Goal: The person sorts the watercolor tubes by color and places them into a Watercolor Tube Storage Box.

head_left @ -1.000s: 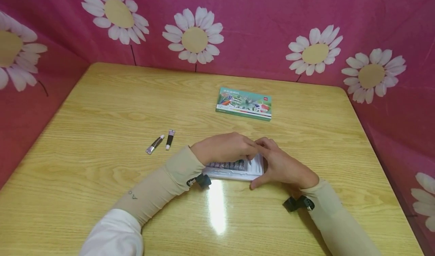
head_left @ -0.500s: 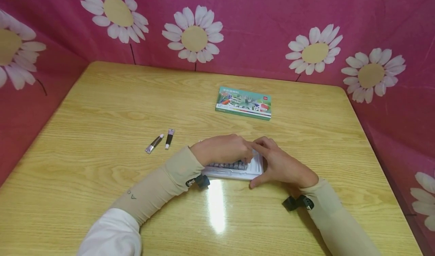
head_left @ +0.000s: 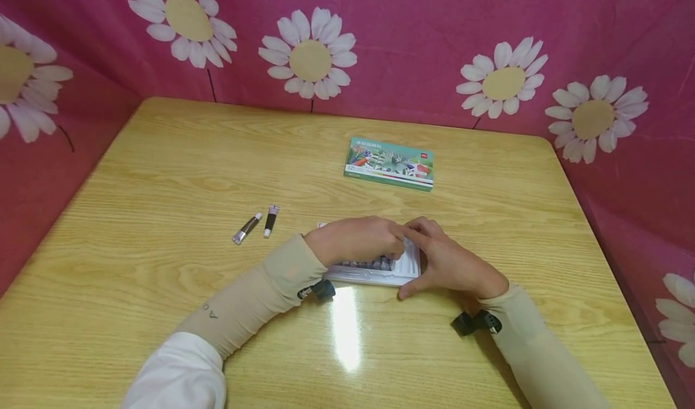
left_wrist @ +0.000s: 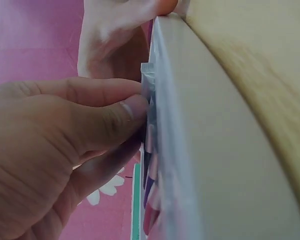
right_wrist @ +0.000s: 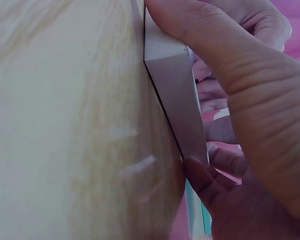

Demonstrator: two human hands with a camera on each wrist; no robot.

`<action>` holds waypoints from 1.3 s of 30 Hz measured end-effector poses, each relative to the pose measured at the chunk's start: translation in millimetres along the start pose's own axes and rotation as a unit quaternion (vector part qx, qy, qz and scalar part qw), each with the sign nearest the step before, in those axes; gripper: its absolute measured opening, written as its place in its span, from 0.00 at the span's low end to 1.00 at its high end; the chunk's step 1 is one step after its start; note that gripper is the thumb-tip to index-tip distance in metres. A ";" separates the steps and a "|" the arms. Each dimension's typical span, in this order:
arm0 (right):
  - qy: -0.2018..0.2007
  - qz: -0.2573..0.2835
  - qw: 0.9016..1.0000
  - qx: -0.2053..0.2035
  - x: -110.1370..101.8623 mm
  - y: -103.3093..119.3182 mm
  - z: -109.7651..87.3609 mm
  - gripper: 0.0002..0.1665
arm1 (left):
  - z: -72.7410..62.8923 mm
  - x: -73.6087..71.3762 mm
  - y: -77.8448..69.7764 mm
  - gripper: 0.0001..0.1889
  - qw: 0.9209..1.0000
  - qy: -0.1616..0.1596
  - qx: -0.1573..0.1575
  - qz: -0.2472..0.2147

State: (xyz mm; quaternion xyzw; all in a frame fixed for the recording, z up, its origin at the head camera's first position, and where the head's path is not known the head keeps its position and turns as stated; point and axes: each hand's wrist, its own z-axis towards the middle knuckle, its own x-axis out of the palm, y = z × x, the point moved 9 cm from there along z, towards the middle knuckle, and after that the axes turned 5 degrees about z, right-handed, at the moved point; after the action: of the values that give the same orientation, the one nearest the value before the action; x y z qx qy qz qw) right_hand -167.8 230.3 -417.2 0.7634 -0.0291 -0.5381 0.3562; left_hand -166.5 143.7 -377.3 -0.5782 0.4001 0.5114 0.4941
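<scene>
A white plastic tray (head_left: 369, 278) holding a row of paint tubes (head_left: 384, 264) lies on the table, partly covered by my left hand (head_left: 355, 240). In the left wrist view, that hand's thumb and index finger pinch a paint tube (left_wrist: 148, 72) by its flat silvery end, at the tray's rim. My right hand (head_left: 453, 267) grips the right end of the tray, thumb at the front corner and fingers at the back. The right wrist view shows the tray's end wall (right_wrist: 175, 95) between thumb and fingers. Left of the tray lie a brown paint tube (head_left: 247, 228) and a black one (head_left: 271, 221).
A green paint box (head_left: 388, 164) with a flower picture lies behind the tray. The wood-grain table (head_left: 163, 174) ends at a pink cloth (head_left: 402, 47) printed with daisies. Black wrist cameras sit on both sleeves.
My left fingers have shifted slightly left over the tray, covering more of the tubes. My right hand keeps its grip on the tray's end; the loose tubes and the box have stayed put.
</scene>
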 end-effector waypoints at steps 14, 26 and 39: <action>-0.001 -0.009 1.000 -0.003 0.4 0.1 -0.1 0.66 | -1.6 -0.5 -1.0 0.08 1.000 -0.007 0.002 0.008; 0.000 0.000 1.000 0.009 -1.6 -0.7 -0.6 0.65 | -0.9 0.3 -3.1 0.10 1.000 -0.003 -0.015 0.024; 0.004 0.001 1.000 0.012 0.3 -2.2 -0.6 0.67 | -3.2 1.0 0.1 0.09 1.000 0.002 -0.018 0.004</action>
State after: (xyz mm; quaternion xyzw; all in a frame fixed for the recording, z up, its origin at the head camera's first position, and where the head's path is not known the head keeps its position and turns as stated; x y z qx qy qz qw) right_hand -167.9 232.1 -418.7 0.7693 -0.0351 -0.5345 0.3482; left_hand -165.7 140.6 -378.4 -0.5861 0.3941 0.5196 0.4808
